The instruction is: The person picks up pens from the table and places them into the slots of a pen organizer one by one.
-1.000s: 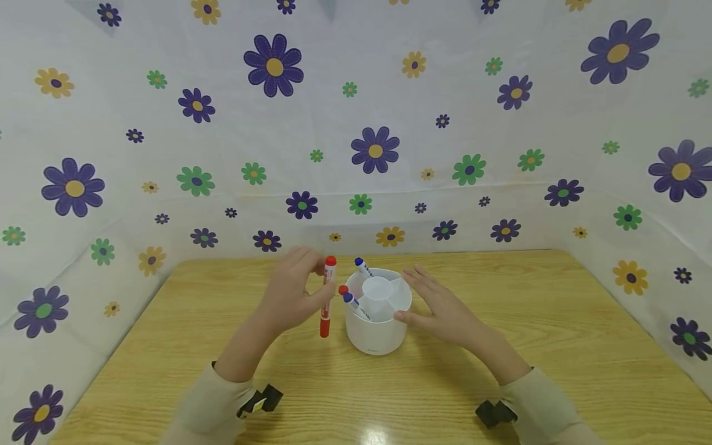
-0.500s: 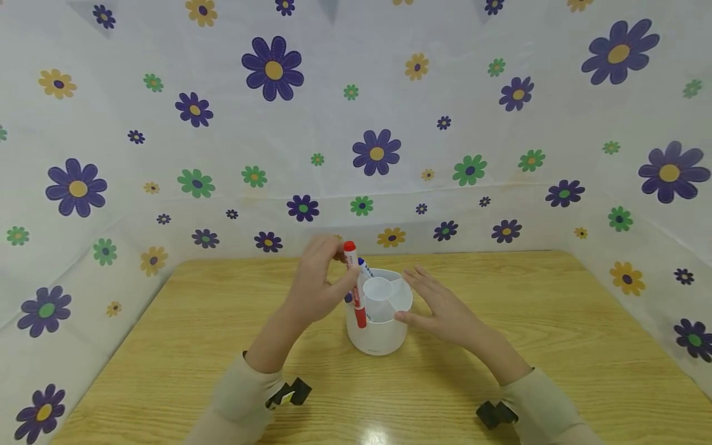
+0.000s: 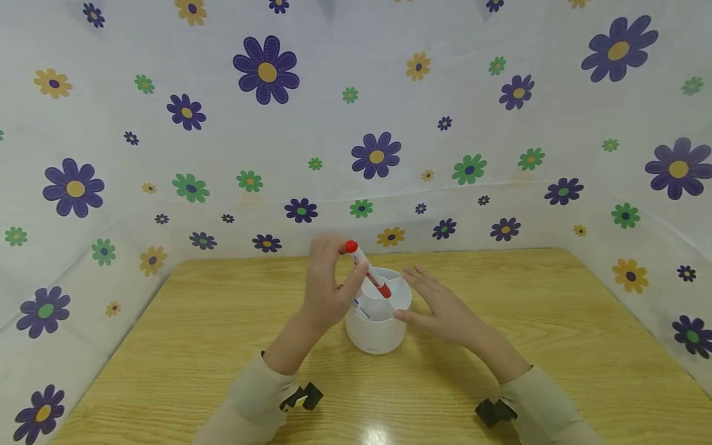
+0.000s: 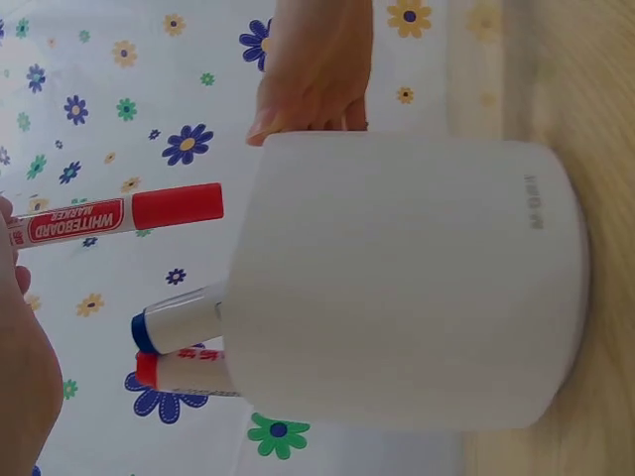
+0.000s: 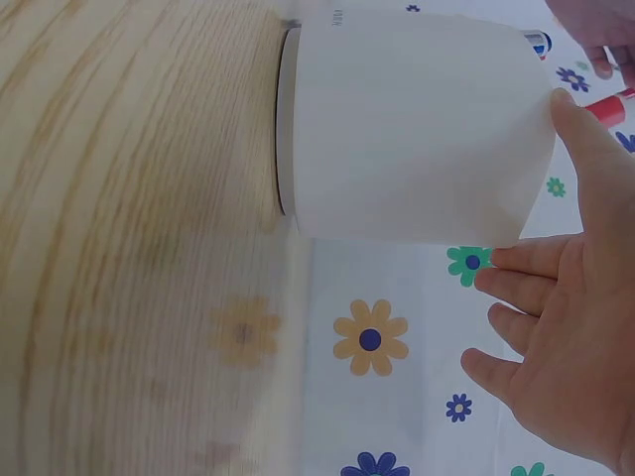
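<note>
Between thumb and fingers, my left hand [image 3: 328,287] pinches a red whiteboard marker [image 3: 369,272]. It tilts over the white round pen holder [image 3: 376,337], its lower red end above the compartments and apart from the holder in the left wrist view. My right hand [image 3: 445,312] stays at the holder's right side, thumb at the rim and fingers fairly straight, as the right wrist view shows. A blue-capped marker [image 4: 181,322] and a red-capped marker [image 4: 189,373] stand inside the holder. In the head view my left hand mostly hides them.
The pen holder stands on a wood-grain table [image 3: 183,346]. Behind and at both sides hangs a white cloth [image 3: 311,123] with purple, yellow and green flowers. A black wrist camera [image 3: 303,397] is strapped at the left sleeve, another [image 3: 495,413] at the right.
My left hand has carried the red marker rightward, from beside the pen holder to above it. The marker has gone from nearly upright to tilted, lower end rightward. My right hand stays put.
</note>
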### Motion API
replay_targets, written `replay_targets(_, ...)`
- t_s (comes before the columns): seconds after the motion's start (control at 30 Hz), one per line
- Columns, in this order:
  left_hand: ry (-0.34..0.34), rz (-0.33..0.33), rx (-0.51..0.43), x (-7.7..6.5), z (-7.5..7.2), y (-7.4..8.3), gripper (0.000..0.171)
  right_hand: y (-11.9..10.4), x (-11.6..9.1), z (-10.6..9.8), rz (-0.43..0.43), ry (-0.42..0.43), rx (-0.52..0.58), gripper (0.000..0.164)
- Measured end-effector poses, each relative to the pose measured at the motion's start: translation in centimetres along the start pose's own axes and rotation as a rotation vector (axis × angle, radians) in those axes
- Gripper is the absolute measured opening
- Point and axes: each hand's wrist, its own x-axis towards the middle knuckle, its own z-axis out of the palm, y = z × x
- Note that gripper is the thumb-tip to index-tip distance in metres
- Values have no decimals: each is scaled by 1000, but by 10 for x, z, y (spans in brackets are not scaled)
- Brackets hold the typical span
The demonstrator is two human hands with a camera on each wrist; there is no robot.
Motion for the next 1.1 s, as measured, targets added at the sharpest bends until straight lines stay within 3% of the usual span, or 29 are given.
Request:
replay_targets(0.2, -1, 109, 20, -13, 7, 0, 37, 0, 0, -1, -2, -7, 1, 84)
replay_targets(0.43, -36, 219, 66, -27, 9, -5, 37, 0, -1, -1, -10, -8, 10, 84)
replay_targets(0.7, -98, 286, 107, -35, 4, -9, 30, 2, -2, -2, -10, -9, 12, 83)
replay_targets(1.1, -155, 338, 235, -34, -2, -4, 21, 4, -3, -3, -12, -13, 11, 83)
